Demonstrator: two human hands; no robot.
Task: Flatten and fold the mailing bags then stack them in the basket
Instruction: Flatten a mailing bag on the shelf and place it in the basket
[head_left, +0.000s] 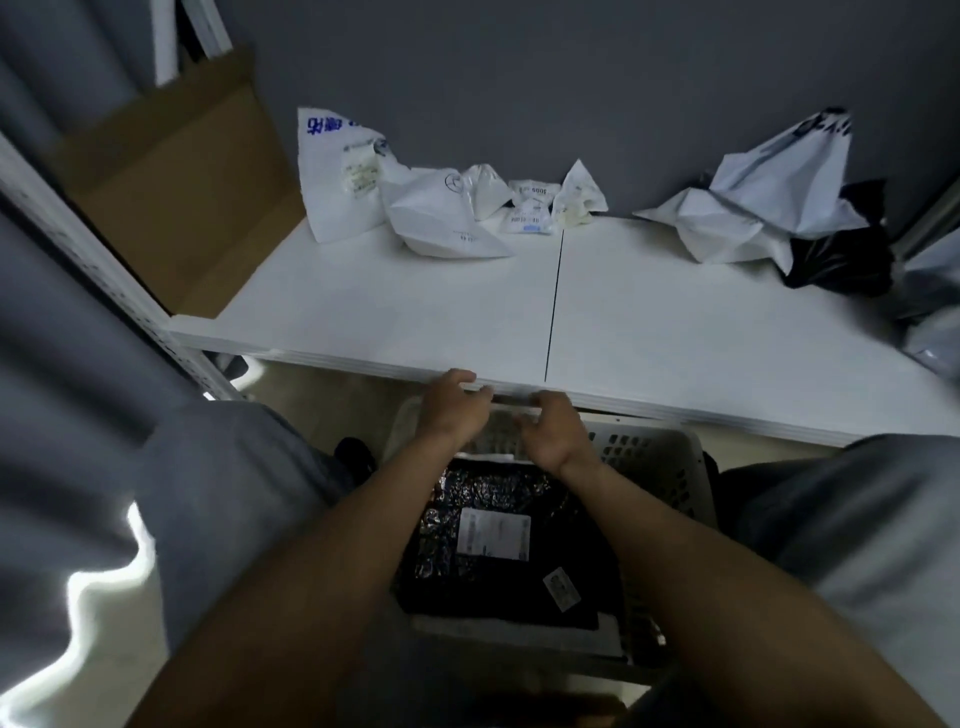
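— Right, what is each grip doing?
— Both the left hand (451, 406) and the right hand (551, 432) pinch 1 pale folded bag (506, 410) over the basket (655, 457).
— Risk?
— Released crooked, it could spring open on the black bag (498, 540) directly below.
— Count?
— Roughly 5 crumpled bags (447, 218) wait beyond, on the desk (675, 332).

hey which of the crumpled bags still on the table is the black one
The black bag at the table's far right corner, tucked against the big crumpled white bag. All the others along the back wall are white.
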